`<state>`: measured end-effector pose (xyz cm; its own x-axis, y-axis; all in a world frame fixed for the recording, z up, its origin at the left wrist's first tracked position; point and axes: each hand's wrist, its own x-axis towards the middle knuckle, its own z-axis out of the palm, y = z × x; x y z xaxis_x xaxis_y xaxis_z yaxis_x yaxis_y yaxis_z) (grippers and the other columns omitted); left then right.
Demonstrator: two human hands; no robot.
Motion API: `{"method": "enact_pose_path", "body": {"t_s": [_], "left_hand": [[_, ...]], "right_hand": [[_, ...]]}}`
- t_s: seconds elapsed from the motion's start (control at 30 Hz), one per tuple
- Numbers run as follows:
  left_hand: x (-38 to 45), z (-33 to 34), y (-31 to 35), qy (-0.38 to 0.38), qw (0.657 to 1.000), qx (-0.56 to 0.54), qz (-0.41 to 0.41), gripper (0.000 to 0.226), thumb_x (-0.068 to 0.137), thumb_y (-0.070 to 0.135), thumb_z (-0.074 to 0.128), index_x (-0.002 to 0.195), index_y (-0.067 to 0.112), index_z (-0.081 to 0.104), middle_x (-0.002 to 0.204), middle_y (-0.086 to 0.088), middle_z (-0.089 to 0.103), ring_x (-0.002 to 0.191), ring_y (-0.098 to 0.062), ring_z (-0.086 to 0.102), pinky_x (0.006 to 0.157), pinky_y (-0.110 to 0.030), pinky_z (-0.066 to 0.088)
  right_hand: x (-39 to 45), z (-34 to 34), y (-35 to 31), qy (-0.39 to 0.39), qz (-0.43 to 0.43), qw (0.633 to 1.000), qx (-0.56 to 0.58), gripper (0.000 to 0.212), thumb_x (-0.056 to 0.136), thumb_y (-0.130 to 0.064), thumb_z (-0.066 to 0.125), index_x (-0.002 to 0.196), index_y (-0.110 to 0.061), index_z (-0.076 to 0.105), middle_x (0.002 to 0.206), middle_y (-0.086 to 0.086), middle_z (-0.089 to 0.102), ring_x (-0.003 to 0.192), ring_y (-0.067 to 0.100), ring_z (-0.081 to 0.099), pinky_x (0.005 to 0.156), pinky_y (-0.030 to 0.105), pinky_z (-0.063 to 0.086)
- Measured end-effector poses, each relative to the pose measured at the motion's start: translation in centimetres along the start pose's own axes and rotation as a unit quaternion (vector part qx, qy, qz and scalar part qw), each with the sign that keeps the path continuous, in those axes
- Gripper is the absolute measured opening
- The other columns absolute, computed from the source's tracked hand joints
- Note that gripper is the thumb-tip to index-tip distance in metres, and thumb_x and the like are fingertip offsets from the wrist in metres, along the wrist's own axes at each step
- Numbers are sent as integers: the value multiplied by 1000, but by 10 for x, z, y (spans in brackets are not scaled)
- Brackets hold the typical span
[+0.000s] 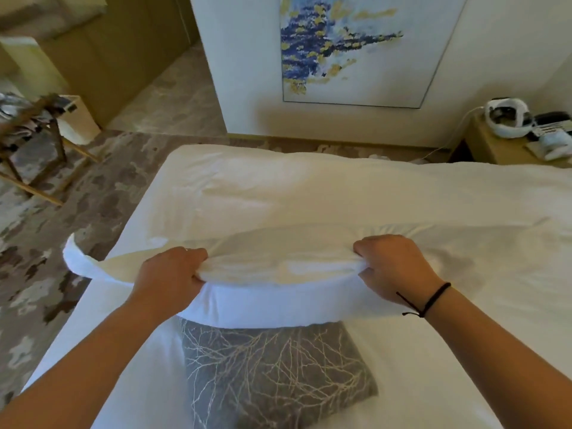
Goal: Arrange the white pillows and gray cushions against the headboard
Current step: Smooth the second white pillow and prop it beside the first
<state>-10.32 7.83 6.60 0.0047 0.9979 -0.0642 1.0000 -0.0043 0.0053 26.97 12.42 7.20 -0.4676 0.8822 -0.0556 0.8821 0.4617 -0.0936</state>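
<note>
White pillow (278, 267): plain, soft, creased, bunched along its near edge, lay across the bed (371, 193) at centre | left hand (168, 275) at 9 o'clock clenched its edge | right hand (399, 267) at 3 o'clock likewise (black cord on wrist) | gray cushion (272, 376), pale branch pattern, at 6 o'clock, partly under pillow.

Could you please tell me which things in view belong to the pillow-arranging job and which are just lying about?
Part of the job:
white pillow, gripped by the left hand and right hand
gray cushion, lying partly under it
bed

Just lying about:
painting on the wall
headset on the nightstand
wooden stand
</note>
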Motion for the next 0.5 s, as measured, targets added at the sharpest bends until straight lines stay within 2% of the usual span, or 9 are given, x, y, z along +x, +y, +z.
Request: {"method": "enact_pose_path", "body": {"t_s": [0.1,0.17,0.2,0.23,0.27,0.33,0.37,0.43,0.5], "left_hand": [[-12,-15,31,-29,998,8,62,17,74,25,55,66,31,41,59,8,49,60,-14,50,51,-27,31],[-20,-19,54,-60,991,7,115,11,76,33,57,77,37,46,70,14,56,71,-14,58,55,-27,36],[-24,-17,69,-78,987,-4,141,21,77,42,60,96,45,51,87,19,61,86,-14,62,63,-28,42],[-29,-11,86,-98,980,-12,172,48,76,56,62,120,51,45,108,22,60,103,-14,61,75,-29,47],[-33,-4,104,-110,972,-22,208,73,72,70,60,137,53,31,127,21,55,118,-13,54,89,-31,46],[-39,16,140,-105,952,-2,286,94,67,84,49,147,49,14,150,15,40,135,-16,40,107,-36,35],[-40,27,156,-100,944,20,315,95,67,86,46,148,47,13,152,11,38,137,-18,37,110,-39,30],[-40,46,178,-87,933,46,346,90,70,83,49,147,42,27,146,8,47,132,-20,43,109,-41,29],[-45,61,196,-71,924,63,369,70,78,70,53,138,36,44,130,7,60,118,-20,53,101,-39,35]], "right_hand": [[-61,-6,12,4,33,998,57,13,76,-16,59,68,-13,49,67,6,56,65,31,53,53,34,32],[-95,-5,14,-4,48,995,91,17,75,-17,62,67,-12,49,66,7,55,62,29,50,54,35,33],[-110,-1,12,-10,54,994,98,18,76,-19,63,67,-13,48,67,7,54,62,28,49,55,35,34],[-124,5,9,-16,63,992,106,19,77,-21,63,68,-13,49,68,5,55,64,27,50,56,34,36],[-136,14,4,-21,73,990,114,19,78,-24,63,70,-14,50,71,4,57,66,27,52,57,34,38],[-157,36,-7,-31,101,987,125,18,81,-28,62,72,-17,50,75,2,59,71,26,56,59,33,39],[-167,49,-11,-32,123,984,128,18,81,-28,61,72,-19,48,77,2,60,73,25,57,59,32,37],[-190,75,-18,-29,187,973,132,14,81,-23,58,75,-21,46,82,2,61,78,25,57,59,31,34],[-215,98,-24,-27,260,956,130,8,81,-16,52,80,-21,46,89,2,59,84,25,56,61,32,32]]}}
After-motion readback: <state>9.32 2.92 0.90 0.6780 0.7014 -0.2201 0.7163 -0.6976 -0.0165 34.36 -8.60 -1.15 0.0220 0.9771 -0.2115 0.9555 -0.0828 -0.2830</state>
